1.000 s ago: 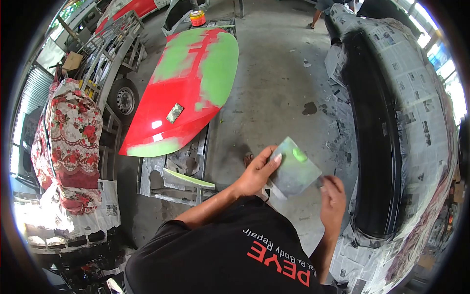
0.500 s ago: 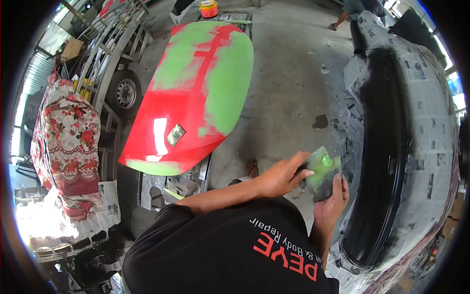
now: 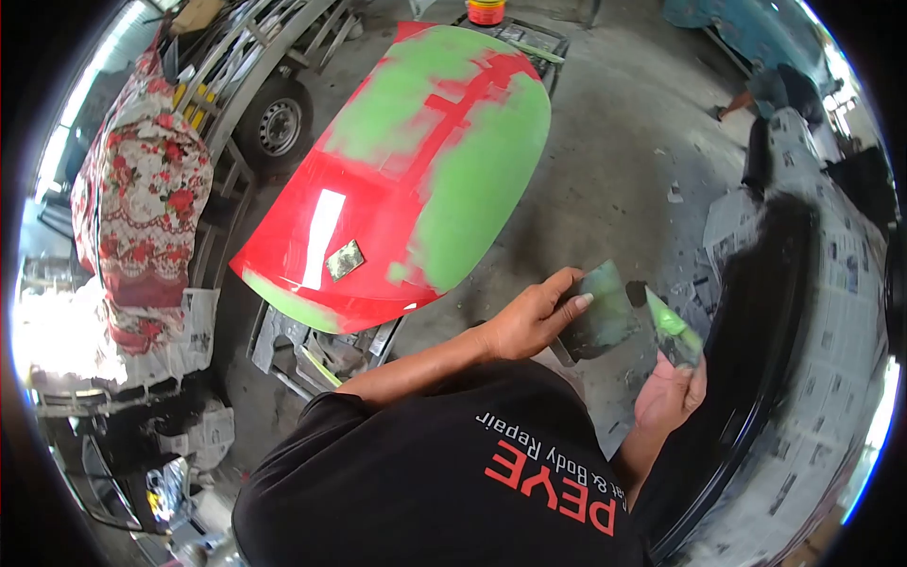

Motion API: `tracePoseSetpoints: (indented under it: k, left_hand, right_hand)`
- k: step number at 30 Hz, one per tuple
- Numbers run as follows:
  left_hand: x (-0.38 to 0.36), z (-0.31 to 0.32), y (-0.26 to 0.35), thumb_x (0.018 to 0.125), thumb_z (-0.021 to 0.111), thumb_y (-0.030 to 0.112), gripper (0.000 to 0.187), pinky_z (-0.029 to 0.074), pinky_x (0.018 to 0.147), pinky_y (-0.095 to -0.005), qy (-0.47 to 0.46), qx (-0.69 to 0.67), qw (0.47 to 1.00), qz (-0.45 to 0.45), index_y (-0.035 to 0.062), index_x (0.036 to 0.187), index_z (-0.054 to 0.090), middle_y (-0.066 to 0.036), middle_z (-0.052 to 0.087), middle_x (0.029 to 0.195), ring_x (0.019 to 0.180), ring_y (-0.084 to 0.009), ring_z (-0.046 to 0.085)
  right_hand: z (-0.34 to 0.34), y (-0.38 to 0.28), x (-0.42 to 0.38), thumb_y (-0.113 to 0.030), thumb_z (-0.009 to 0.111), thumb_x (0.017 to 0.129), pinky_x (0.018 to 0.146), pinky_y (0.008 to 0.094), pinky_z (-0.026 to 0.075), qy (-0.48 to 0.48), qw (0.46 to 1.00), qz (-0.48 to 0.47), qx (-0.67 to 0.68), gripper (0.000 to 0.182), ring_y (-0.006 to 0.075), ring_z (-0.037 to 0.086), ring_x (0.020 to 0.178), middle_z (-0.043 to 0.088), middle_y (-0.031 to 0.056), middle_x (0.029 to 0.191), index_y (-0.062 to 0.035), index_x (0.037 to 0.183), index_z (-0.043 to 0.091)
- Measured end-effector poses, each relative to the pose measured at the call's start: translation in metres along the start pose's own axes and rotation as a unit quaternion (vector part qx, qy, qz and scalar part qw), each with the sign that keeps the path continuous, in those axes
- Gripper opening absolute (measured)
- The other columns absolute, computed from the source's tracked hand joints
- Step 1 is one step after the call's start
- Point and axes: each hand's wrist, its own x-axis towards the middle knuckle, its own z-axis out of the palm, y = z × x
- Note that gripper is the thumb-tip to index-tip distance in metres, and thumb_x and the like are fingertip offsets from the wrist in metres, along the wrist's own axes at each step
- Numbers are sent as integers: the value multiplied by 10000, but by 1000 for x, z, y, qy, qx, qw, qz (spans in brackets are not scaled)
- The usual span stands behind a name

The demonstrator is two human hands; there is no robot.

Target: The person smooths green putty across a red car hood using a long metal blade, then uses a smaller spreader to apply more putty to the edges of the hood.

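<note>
My left hand (image 3: pixel 532 318) grips a flat, grey-green putty mixing plate (image 3: pixel 602 319), its thumb lying over the top face. A thin smear of green shows on that plate. To its right, my right hand (image 3: pixel 673 395) pinches a putty spreader (image 3: pixel 688 348) by its lower end. Bright green putty (image 3: pixel 669 321) sits on the spreader's face. The two tools are apart, with a gap of floor between them. Beyond my left hand lies a red car hood (image 3: pixel 364 206) with large light-green patches. A small, speckled rectangular plate (image 3: pixel 346 261) rests on the hood.
A metal stand (image 3: pixel 378 342) holds the hood up. On my right is a long black panel (image 3: pixel 756 350) bordered by newspaper masking (image 3: pixel 822 378). A wheel (image 3: pixel 280 128) and floral cloth (image 3: pixel 156 203) are at left. A red tub (image 3: pixel 486 11) stands at the far end; another person (image 3: pixel 779 92) bends at far right.
My hands have moved apart. The spreader has come away from the mixing plate to the right, carrying the green putty. The view has shifted, so the hood appears farther right.
</note>
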Motion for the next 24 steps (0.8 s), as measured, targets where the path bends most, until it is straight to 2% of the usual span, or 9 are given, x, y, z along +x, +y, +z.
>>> tracePoseSetpoints:
  k: [2, 4, 9, 13, 15, 18, 19, 22, 24]
  left_hand:
    - [20, 2, 1, 1117, 512, 312, 387, 512, 874, -358, 18, -37, 999, 8, 14, 1364, 506, -105, 671, 1065, 1010, -164, 632]
    - [46, 9, 3, 1121, 507, 298, 352, 501, 856, -330, 24, -105, 994, 26, 15, 1329, 523, -66, 644, 1055, 997, -124, 588]
    - [105, 11, 7, 1119, 517, 253, 318, 477, 908, -289, 137, -104, 984, 42, 19, 1334, 535, -24, 612, 1108, 1038, -91, 548]
    - [148, 10, 16, 1116, 523, 251, 331, 463, 929, -274, 216, -120, 968, 30, 23, 1357, 536, -26, 614, 1153, 1066, -86, 544]
    - [164, 13, 11, 1112, 529, 240, 363, 465, 961, -278, 254, -119, 960, 18, 20, 1400, 516, -38, 624, 1213, 1111, -92, 555]
    - [190, 25, 8, 1112, 534, 212, 322, 465, 975, -258, 350, -225, 907, 61, 22, 1372, 532, -23, 634, 1182, 1090, -76, 573]
    - [198, 24, 6, 1113, 524, 179, 326, 473, 992, -257, 370, -320, 868, 88, 23, 1399, 523, -25, 639, 1213, 1118, -83, 586]
    - [203, 4, 11, 1112, 513, 145, 336, 478, 1008, -264, 396, -348, 839, 134, 23, 1425, 512, -34, 639, 1245, 1138, -95, 595]
    - [209, -7, 8, 1112, 506, 132, 343, 480, 1008, -272, 418, -343, 828, 152, 16, 1434, 507, -45, 639, 1261, 1136, -98, 596]
  right_hand:
    - [-1, 8, 36, -79, 606, 1004, 1066, 413, 481, -80, 993, -29, -81, 303, 326, 647, 1193, 679, 196, 1248, 110, 1232, 669]
    - [-1, 16, 71, -63, 633, 967, 1043, 403, 483, -243, 934, -38, -259, 274, 326, 656, 1172, 661, 218, 1272, 114, 1163, 702]
    - [2, 57, 166, 7, 663, 950, 924, 304, 502, -323, 910, 13, -259, 275, 230, 663, 1082, 681, 135, 1222, 27, 1219, 721]
    - [-7, 77, 244, -30, 682, 957, 897, 314, 506, -401, 877, 45, -260, 281, 229, 657, 1047, 677, 120, 1205, -4, 1233, 725]
    - [-9, 90, 272, -46, 688, 962, 887, 323, 499, -438, 859, 135, -227, 276, 239, 647, 1030, 673, 115, 1165, -20, 1234, 727]
    - [-17, 128, 316, -59, 678, 976, 886, 315, 487, -517, 809, 70, -271, 273, 222, 625, 1033, 669, 108, 1146, -33, 1244, 721]
    - [-14, 139, 326, -59, 678, 976, 886, 315, 487, -522, 806, 69, -271, 273, 222, 625, 1033, 669, 108, 1146, -33, 1244, 721]
    - [2, 173, 341, -65, 651, 982, 905, 305, 474, -494, 833, 127, -216, 283, 196, 612, 1027, 674, 100, 1169, -14, 1254, 708]
    - [11, 204, 347, -59, 562, 980, 963, 317, 458, -419, 852, 296, -108, 316, 199, 603, 1063, 675, 99, 1194, 15, 1254, 699]
